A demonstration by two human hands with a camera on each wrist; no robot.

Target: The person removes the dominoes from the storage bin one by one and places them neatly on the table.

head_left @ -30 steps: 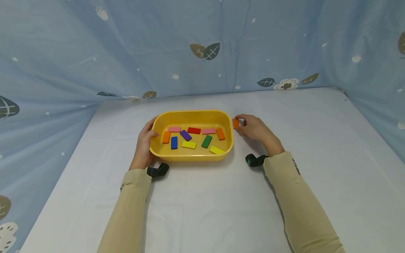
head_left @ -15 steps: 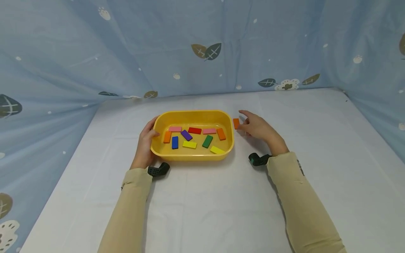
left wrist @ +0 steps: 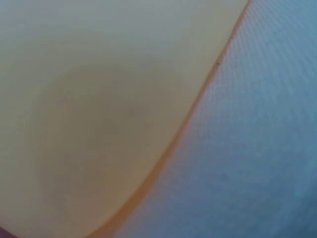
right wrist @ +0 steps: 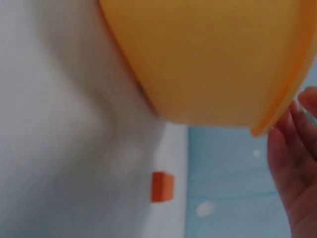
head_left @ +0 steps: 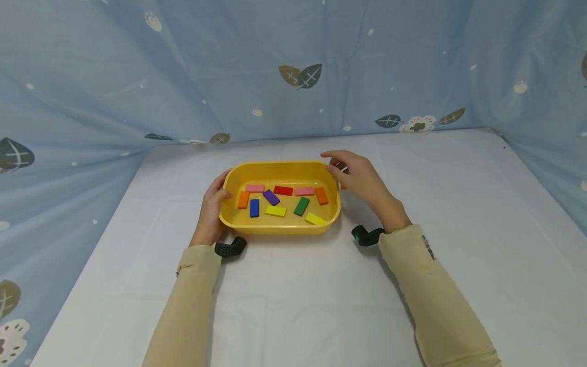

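A yellow tray [head_left: 275, 230] holds flat coloured blocks, among them a red one [head_left: 283, 190], a green one [head_left: 301, 206] and a blue one [head_left: 254, 208]. My left hand [head_left: 210, 211] grips the tray's left end, its thumb over the rim. At the far right corner, my right hand [head_left: 362, 181] is at the rim with loosely bent fingers and no block visible in them. In the right wrist view its fingers [right wrist: 292, 148] are beside the tray's edge [right wrist: 277, 111]. An orange block [right wrist: 162, 187] lies outside the tray, mostly hidden under my right hand in the head view.
White cloth [head_left: 298, 295] covers the table, and a blue patterned curtain [head_left: 206, 66] hangs behind it and at the sides. A black device [head_left: 231, 247] is on my left wrist, another [head_left: 367, 236] on my right. The left wrist view is blurred.
My right hand has let go of the orange block outside the tray and moved left and away from me to the tray's rim. My left hand keeps its grip.
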